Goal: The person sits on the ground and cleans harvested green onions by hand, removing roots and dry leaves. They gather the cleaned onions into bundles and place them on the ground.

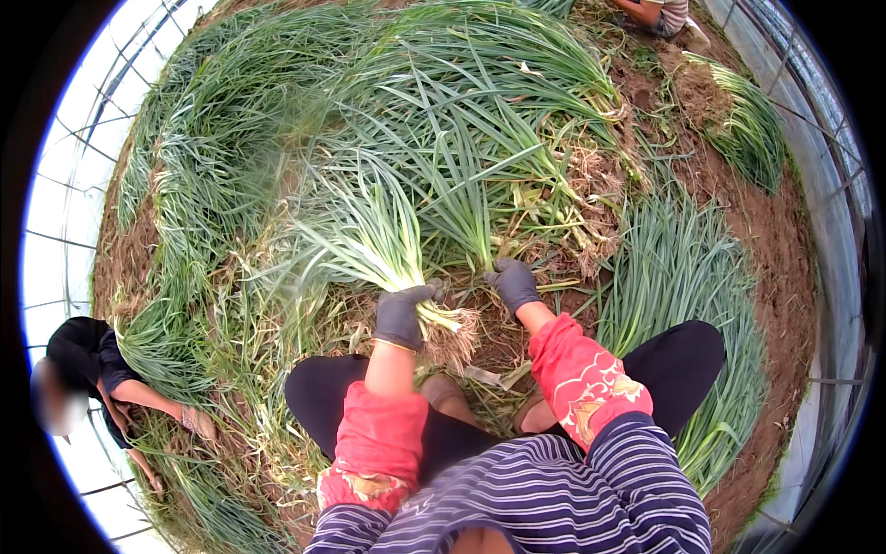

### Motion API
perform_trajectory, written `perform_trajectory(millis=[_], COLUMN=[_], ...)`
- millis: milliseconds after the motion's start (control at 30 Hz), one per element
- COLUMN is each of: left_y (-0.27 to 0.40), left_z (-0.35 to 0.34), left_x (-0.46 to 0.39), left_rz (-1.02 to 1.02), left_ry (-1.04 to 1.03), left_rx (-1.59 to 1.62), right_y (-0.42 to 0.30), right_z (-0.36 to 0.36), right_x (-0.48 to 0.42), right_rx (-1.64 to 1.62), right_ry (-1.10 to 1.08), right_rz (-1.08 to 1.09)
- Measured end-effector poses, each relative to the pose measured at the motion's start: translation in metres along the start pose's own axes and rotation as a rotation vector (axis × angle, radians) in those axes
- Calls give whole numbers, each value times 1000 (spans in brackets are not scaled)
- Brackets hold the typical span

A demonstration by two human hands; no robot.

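My left hand (401, 315), in a dark glove, is closed around the white stems of a bunch of leafy green plants (398, 249) that look like green onions or leeks. The bunch's leaves fan up and to the left, and its pale roots hang at the lower right. To the right, my right hand (513, 282), also gloved, has its fingertips at the base of another clump of upright green leaves (474, 215). Whether those fingers are closed on it I cannot tell. Loose plants with brown roots (588, 201) lie just beyond the right hand.
Long heaps of the same plants (221, 118) lie ahead and left; another pile (685, 270) lies beside my right knee. A bundle (747, 124) rests on the soil at upper right. One person (90, 367) bends at the left, another (654, 14) sits at the top right. Plastic-covered walls (824, 208) curve around.
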State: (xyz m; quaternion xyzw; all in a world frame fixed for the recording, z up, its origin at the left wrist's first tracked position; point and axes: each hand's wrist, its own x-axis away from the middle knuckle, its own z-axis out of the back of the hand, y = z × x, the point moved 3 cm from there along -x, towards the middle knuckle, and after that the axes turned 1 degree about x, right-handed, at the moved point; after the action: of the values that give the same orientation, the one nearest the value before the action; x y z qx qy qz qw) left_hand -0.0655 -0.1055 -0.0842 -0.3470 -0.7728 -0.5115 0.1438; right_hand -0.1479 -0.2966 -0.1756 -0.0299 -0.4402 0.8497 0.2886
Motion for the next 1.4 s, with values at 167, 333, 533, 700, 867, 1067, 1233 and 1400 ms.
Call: perform_trajectory(millis=[167, 333, 533, 700, 867, 1067, 1233, 1400], left_y=[-7, -15, -4, -2, -2, -9, -4, -11], left_z=[-5, 1, -2, 9, 17, 9, 18, 11], left_x=[5, 1, 7, -4, -9, -6, -10, 2], left_rz=[21, 10, -90, -21, -131, -105, -154, 72], left_ry=[-147, -127, -189, -173, -181, -87, -166, -145], left_rx=[-145, -242, -535, -167, -222, -272, -241, -57], right_y=[-67, -77, -64, -45, -71, -38, -45, -104], right_z=[14, 7, -19, -11, 37, 42, 46, 26], right_x=[63, 91, 74, 83, 137, 149, 147, 120], right_rx=[-140, -244, -1250, -262, 372, 772, 313, -477], right_ry=[-117, -138, -420, -390, -628, -701, -554, -401], right_rz=[32, 79, -405, -149, -18, 50, 21, 135])
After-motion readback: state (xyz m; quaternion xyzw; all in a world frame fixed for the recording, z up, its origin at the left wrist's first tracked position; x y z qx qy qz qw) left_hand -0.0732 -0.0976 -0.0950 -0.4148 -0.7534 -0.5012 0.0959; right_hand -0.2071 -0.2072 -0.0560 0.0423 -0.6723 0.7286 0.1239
